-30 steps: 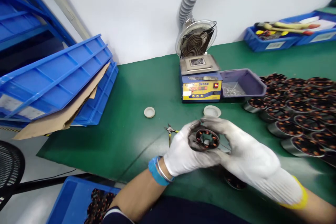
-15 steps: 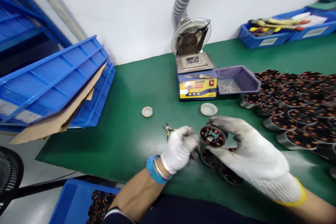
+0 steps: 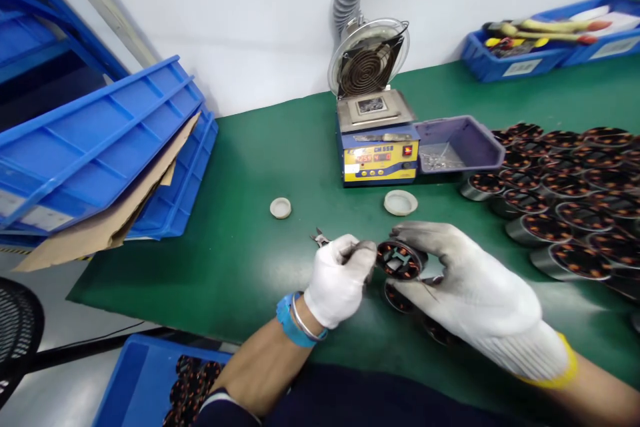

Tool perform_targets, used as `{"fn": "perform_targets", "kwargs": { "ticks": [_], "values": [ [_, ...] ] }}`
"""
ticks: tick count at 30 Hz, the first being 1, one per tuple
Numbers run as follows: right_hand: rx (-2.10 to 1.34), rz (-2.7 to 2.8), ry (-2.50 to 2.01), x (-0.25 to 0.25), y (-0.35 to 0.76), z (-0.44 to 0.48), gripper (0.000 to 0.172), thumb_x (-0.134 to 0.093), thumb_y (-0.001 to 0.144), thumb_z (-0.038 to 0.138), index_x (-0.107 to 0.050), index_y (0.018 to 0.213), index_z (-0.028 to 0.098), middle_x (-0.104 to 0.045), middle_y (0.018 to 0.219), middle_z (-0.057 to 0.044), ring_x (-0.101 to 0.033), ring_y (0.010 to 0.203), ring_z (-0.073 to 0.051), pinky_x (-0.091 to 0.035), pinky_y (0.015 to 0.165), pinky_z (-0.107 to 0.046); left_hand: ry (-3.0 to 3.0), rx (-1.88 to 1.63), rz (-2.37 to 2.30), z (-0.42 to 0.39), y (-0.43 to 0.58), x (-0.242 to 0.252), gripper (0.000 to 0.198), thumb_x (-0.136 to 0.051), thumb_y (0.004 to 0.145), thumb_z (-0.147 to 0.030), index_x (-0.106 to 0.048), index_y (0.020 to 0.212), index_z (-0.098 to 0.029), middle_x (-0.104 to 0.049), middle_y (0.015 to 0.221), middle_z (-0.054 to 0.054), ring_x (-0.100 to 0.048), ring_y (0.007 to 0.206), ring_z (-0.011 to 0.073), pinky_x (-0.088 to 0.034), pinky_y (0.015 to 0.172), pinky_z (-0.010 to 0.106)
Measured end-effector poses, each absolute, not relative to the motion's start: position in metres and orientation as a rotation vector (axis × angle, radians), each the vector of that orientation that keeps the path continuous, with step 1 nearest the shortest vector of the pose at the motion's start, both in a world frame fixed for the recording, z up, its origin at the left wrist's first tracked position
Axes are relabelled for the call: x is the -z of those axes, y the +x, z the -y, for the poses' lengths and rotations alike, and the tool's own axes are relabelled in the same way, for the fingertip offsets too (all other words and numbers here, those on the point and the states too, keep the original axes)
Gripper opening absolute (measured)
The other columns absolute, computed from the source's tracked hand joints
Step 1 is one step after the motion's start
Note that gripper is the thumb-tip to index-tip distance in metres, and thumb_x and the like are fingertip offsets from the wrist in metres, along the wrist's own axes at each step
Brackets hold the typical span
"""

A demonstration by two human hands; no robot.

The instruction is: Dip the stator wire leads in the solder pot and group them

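Observation:
My right hand, in a white glove, holds a round motor stator with copper windings just above the green mat. My gloved left hand is closed at the stator's left side, its fingertips pinching at the rim, likely on a fine wire that is too small to make out. Two more stators lie on the mat under my hands. Small cutters with yellow handles rest just left of my left hand.
A solder pot with a fan and hose stands behind, a purple tray beside it. Several stators fill the right. Two white caps lie on the mat. Blue crates with cardboard lean at left; a blue bin sits below.
My left hand let go of the stator, dropped away, then came back to pinch at its left rim. My right hand kept holding the stator.

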State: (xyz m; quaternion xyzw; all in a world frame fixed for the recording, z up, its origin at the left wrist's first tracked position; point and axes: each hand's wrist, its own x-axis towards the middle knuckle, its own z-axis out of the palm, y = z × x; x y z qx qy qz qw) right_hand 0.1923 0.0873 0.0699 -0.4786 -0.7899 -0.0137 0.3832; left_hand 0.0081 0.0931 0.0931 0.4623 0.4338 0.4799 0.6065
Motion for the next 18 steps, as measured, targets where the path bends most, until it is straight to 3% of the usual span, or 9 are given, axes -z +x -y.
{"fn": "perform_targets", "kwargs": {
  "ticks": [4,8,12,15,18],
  "values": [
    [-0.050,2.008,-1.338,-0.073,0.203,-0.091,0.034,-0.062,0.080,0.039,-0.056,0.110,0.025,-0.071,0.107,-0.006,-0.073,0.095,-0.022,-0.063,0.079,-0.032,0.871,-1.353,-1.006,-0.099,0.007,-0.091,0.065,-0.077,0.071,-0.076,-0.045,0.060,-0.020,-0.045,0.050,-0.005,-0.035,0.041,0.0052,-0.025,0.038,0.020],
    [-0.273,1.845,-2.020,-0.083,0.220,-0.119,0.052,-0.071,0.066,0.043,-0.061,0.114,0.026,-0.070,0.120,-0.006,-0.071,0.102,-0.028,-0.059,0.086,-0.041,0.713,-1.436,-1.107,-0.117,0.007,-0.074,0.063,-0.076,0.071,-0.077,-0.051,0.067,-0.019,-0.050,0.055,-0.005,-0.042,0.043,0.0053,-0.032,0.040,0.018],
    [-0.292,1.926,-2.400,-0.095,0.236,-0.161,0.054,-0.065,0.078,0.047,-0.059,0.127,0.026,-0.070,0.116,-0.012,-0.069,0.103,-0.032,-0.051,0.080,-0.042,0.850,-1.311,-1.189,-0.127,0.015,-0.051,0.057,-0.072,0.077,-0.072,-0.054,0.070,-0.019,-0.056,0.059,-0.003,-0.048,0.047,0.0072,-0.038,0.046,0.020],
    [-0.319,2.078,-2.368,-0.097,0.243,-0.182,0.046,-0.059,0.084,0.046,-0.060,0.123,0.022,-0.069,0.112,-0.017,-0.068,0.099,-0.033,-0.045,0.073,-0.040,0.950,-1.235,-1.223,-0.128,0.018,-0.041,0.049,-0.070,0.082,-0.064,-0.055,0.071,-0.019,-0.059,0.062,-0.003,-0.049,0.051,0.0086,-0.040,0.050,0.022],
    [-0.367,2.219,-2.326,-0.094,0.245,-0.193,0.040,-0.062,0.084,0.045,-0.062,0.117,0.022,-0.069,0.107,-0.016,-0.068,0.096,-0.032,-0.041,0.071,-0.038,1.003,-1.201,-1.233,-0.128,0.019,-0.038,0.042,-0.070,0.084,-0.057,-0.057,0.072,-0.019,-0.061,0.065,-0.002,-0.050,0.055,0.0095,-0.042,0.055,0.023]
  ]
}}
